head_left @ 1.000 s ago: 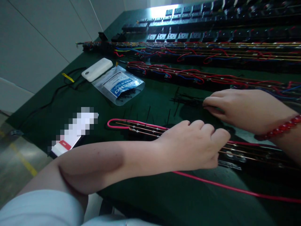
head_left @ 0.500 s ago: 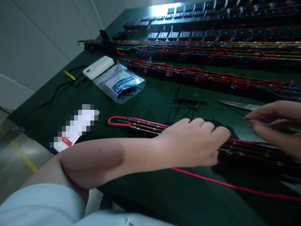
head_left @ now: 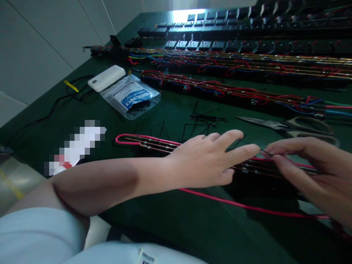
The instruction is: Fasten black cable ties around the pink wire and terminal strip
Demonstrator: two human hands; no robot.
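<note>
My left hand (head_left: pixel 211 159) lies over a black strip (head_left: pixel 154 145) with copper rods and a pink wire (head_left: pixel 247 207) on the green table; its fingers are stretched out and hold nothing. Its index fingertip almost meets my right hand (head_left: pixel 305 167), which comes in from the right. My right thumb and forefinger pinch a thin black cable tie (head_left: pixel 265 151) just above the strip. A loose pile of black cable ties (head_left: pixel 206 119) lies behind my left hand.
Scissors (head_left: pixel 291 126) lie at the right behind my hands. A plastic bag with a blue label (head_left: pixel 132 97) and a white case (head_left: pixel 106 78) sit at the back left, and a white card (head_left: pixel 74 148) lies near the left edge. Rows of wired black strips (head_left: pixel 233 90) fill the far table.
My right hand left the pile of cable ties, drew back to the right with one tie, then came to my left fingertips. My left fingers uncurled and stretched out.
</note>
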